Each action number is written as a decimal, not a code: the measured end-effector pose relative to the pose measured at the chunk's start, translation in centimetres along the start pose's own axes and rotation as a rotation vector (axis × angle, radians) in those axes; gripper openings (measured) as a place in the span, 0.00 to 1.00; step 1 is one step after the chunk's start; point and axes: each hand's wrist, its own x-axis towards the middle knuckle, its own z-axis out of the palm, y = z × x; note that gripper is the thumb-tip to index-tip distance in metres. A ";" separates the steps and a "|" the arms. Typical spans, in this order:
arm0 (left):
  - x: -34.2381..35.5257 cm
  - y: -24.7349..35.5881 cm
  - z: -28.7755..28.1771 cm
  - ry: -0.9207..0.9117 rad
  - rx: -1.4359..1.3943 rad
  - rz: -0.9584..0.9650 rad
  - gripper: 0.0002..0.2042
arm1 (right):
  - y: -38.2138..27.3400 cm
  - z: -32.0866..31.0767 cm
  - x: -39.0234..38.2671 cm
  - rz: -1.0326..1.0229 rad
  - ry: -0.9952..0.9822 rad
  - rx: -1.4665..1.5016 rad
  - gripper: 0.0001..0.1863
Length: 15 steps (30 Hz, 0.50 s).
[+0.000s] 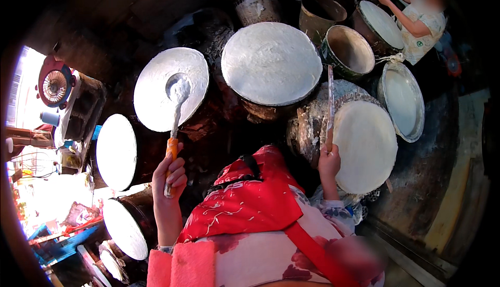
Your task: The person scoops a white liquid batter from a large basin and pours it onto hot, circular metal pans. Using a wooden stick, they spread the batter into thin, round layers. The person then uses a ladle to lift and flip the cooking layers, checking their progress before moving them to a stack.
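Note:
My left hand (169, 178) grips the orange handle of a long ladle (176, 111). Its bowl, full of white batter, rests on a round white cloth-covered steamer (156, 99) ahead to the left. My right hand (329, 163) holds the lower end of a thin flat stick (330, 104) that stands nearly upright at the left rim of another round steamer (372, 146) coated with a white sheet. Between the two lies a larger round lid (271, 63) smeared with white.
More white round steamers (115, 151) (125, 228) stand at my left. Pots and basins of batter (348, 50) (402, 99) crowd the back right, where another person (424, 23) works. A red fan (55, 84) sits far left. My red patterned apron (250, 203) fills the foreground.

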 end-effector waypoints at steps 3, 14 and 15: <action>-0.6 0.2 -0.6 0.015 -0.016 0.027 0.19 | 0.1 0.3 0.4 0.012 -0.027 -0.074 0.15; -0.2 1.2 -1.1 0.026 -0.036 0.030 0.19 | 0.7 0.6 -1.8 -0.003 -0.021 -0.061 0.15; -0.2 1.2 -0.9 0.051 -0.037 0.032 0.18 | 0.8 0.7 -2.1 -0.017 -0.018 -0.070 0.15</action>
